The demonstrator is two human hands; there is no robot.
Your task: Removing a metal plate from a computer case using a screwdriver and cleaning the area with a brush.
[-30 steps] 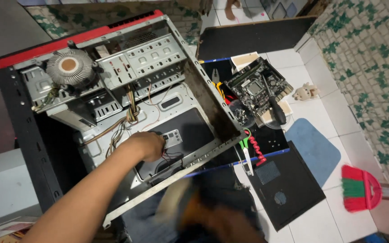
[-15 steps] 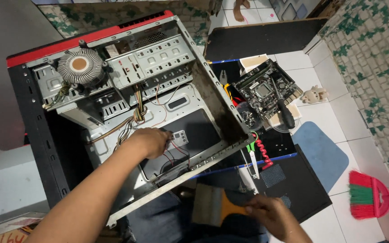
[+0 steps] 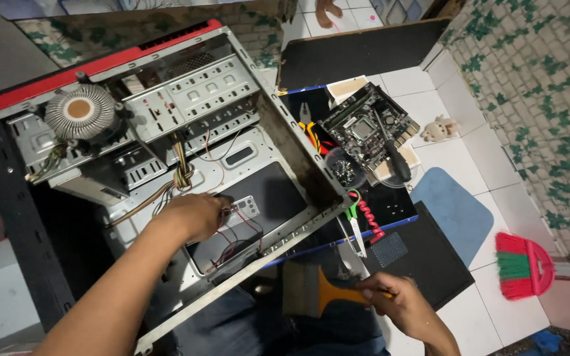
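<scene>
Left hand [image 3: 196, 216] reaches into the open computer case [image 3: 166, 151], fingers curled loosely over a bundle of thin red and black wires [image 3: 235, 227] near the case floor; whether it actually pinches them cannot be told, since the fingertips are hidden. Right hand [image 3: 397, 303] is outside the case, below its lower edge, clamped on the orange handle of a wide paintbrush [image 3: 315, 293]; bristles point left, towards the case rim.

Case: lies on its side, side panel off, grey metal interior, red strip along the far edge, black outer shell. Drive cage with perforated bays at centre top. Round cooler fan [image 3: 80, 111] with copper core rests on the upper left part of the frame. Dark rectangular plate on the case floor just right of the left hand.

Right of the case: bare motherboard [image 3: 367, 128] on a flat pale box, a black-handled screwdriver [image 3: 390, 155] lying across it. Green-handled scissors [image 3: 354, 221] and a red coiled cord [image 3: 371, 221] lie beside the case corner. Blue mat [image 3: 453, 214] on white floor tiles; red and green broom head [image 3: 522, 264] at far right; small plush toy [image 3: 438, 128] near the wall.
</scene>
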